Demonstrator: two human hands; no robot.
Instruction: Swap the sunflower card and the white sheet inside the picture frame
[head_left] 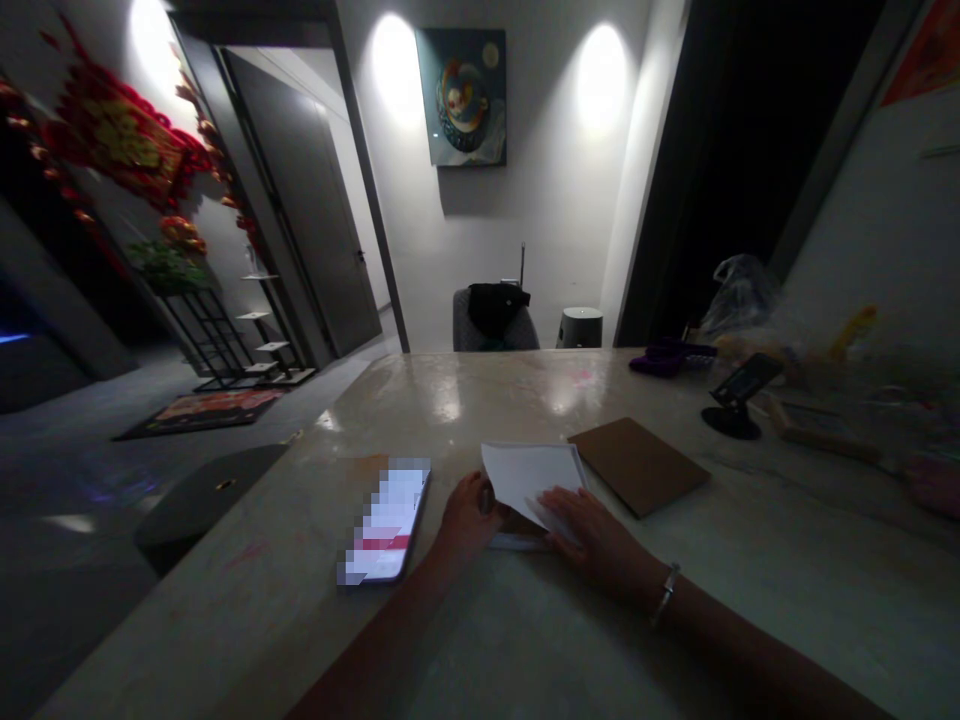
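A white sheet of paper (525, 475) lies between my hands on the marble table, its lower left edge raised over something brown and a second white layer. My left hand (474, 508) is at its left edge, fingers curled round a small part that I cannot make out. Across the right part of the paper, my right hand (581, 525) rests with its fingers spread. To the left of my left hand lies a phone (390, 520) with a lit, blurred screen. A brown board (637, 465) lies flat to the right of the paper.
At the right of the table (810, 590) stand a dark phone stand (739, 400), a purple item (671, 357), a wooden frame (821, 425) and a clear plastic bag (742, 295). A chair (465, 320) is beyond the far edge; a dark stool (210, 500) is at the left.
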